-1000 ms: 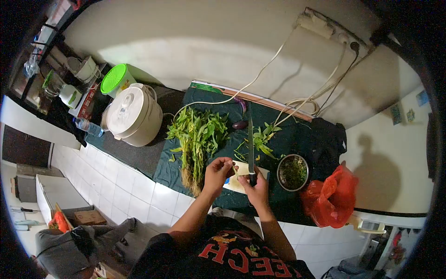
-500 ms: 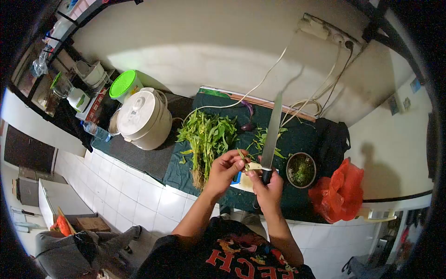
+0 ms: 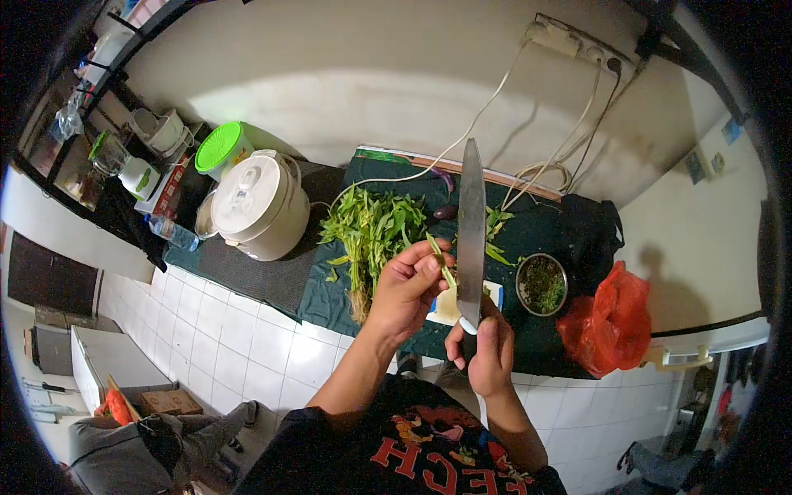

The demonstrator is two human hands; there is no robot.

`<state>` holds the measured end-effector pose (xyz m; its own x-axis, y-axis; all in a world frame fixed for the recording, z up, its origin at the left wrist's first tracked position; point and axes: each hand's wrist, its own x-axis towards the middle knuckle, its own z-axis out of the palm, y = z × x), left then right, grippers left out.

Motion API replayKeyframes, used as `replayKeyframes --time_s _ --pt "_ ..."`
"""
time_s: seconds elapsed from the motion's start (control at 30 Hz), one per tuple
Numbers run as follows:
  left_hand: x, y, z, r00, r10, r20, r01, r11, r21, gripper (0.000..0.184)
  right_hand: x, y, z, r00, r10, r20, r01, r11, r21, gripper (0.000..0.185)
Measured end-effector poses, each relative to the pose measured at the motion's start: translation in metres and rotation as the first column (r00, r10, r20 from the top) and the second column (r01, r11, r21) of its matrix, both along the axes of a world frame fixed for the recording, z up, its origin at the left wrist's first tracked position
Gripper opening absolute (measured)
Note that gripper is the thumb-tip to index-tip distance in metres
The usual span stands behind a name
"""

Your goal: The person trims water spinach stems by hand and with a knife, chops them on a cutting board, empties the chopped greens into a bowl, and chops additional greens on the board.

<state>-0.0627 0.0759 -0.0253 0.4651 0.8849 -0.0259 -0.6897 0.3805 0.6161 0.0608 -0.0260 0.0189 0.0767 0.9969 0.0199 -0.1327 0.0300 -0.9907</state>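
Note:
My right hand [image 3: 488, 351] grips the dark handle of a large kitchen knife [image 3: 471, 223], its broad blade pointing up towards the wall. Between the pinched fingers of my left hand [image 3: 406, 290] is a green vegetable stem [image 3: 440, 254], just left of the blade. Below the hands lies a white cutting board [image 3: 445, 307] with blue edging, partly covered by them. A bunch of leafy greens [image 3: 371, 235], roots towards me, rests left of the board. Cut leafy sprigs [image 3: 495, 235] lie behind the knife to the right.
A metal bowl [image 3: 564, 285] of chopped greens stands at the right, beside a red plastic bag [image 3: 610, 322]. Purple eggplant [image 3: 445, 212] lies at the back. Left are a white rice cooker [image 3: 256, 202], a green-lidded tub [image 3: 221, 150] and a water bottle [image 3: 175, 232]. A cord [image 3: 396, 179] crosses the table.
My right hand has moved slightly down and away from my left, and the knife now stands more upright. My left hand still holds the green stem, now raised a little.

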Motion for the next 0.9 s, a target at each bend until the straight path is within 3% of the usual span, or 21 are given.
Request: replayKeyframes --time_s 0.5,0.6,0.7,0.77,0.9 --pt "-0.007 -0.008 0.005 0.998 0.046 -0.042 -0.045 0.999 0.010 0.030 -0.011 -0.002 -0.006 0.999 -0.002 0.038 -0.001 0.996 0.084 0.065" --pt "-0.008 -0.007 0.007 0.997 0.056 -0.057 -0.056 0.998 0.003 0.030 -0.013 0.001 -0.010 1.000 -0.022 0.017 0.021 0.997 0.075 0.051" --pt "-0.009 -0.006 0.007 0.995 0.055 -0.082 -0.056 0.998 -0.012 0.029 -0.014 0.004 -0.011 1.000 0.006 0.014 -0.006 0.998 0.068 0.051" --pt "-0.010 -0.006 0.004 0.996 0.052 -0.066 -0.052 0.999 0.004 0.029 -0.018 0.006 -0.009 1.000 -0.020 0.023 0.019 0.999 0.050 0.070" --pt "-0.011 -0.010 0.008 0.994 0.040 -0.103 -0.044 0.998 -0.039 0.028 -0.021 0.013 -0.013 0.999 -0.030 0.019 0.028 0.993 0.113 0.067"
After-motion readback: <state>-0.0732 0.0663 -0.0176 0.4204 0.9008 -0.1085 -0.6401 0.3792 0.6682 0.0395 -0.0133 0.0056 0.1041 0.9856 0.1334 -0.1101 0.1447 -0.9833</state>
